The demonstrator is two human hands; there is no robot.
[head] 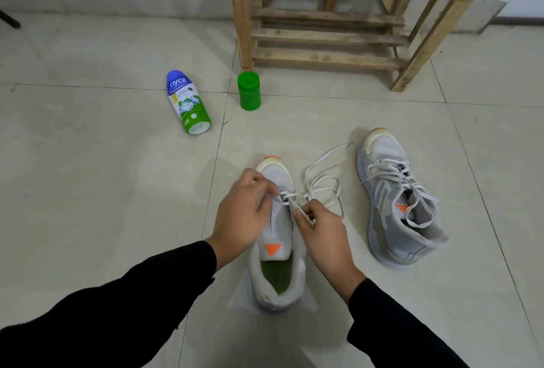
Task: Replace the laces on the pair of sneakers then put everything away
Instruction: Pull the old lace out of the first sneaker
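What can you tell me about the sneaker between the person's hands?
The sneaker has a pale grey and white, knit-looking upper, an orange toe tip, an orange triangle on its tongue and a green insole. It stands on the tiled floor, toe away from the person. A white lace runs through the front eyelets only, the rest loose to the right. The left hand holds it by the eyelets; the right hand pinches the lace.

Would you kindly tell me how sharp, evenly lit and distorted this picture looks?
Head view: soft even light, faint shadow behind the wooden rack; floor seams bow slightly; left hand and right hand a little blurred on the lace; bottle label readable.
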